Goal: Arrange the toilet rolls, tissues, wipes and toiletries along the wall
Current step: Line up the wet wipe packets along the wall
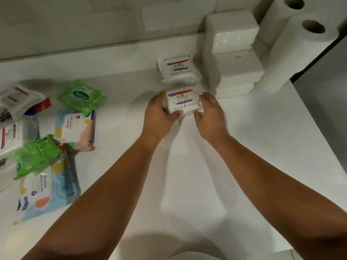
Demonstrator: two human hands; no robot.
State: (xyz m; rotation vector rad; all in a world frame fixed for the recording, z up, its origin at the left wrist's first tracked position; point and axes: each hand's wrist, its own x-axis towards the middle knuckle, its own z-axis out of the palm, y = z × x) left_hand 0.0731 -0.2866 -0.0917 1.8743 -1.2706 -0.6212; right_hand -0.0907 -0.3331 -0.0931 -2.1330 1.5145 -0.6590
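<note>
My left hand [159, 111] and right hand [208, 111] clamp the wipes pack [183, 102] from either side, its twin [178, 71] lying just beyond, nearer the wall [93, 25].

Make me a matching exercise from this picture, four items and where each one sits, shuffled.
1. near Dove pack
2. far Dove pack
3. green wipes pack
4. paper rolls

A. far right, upright
B. left side, lying flat
C. gripped by left hand and right hand
D. just beyond the gripped pack

Pairs: 1-C, 2-D, 3-B, 4-A
</note>
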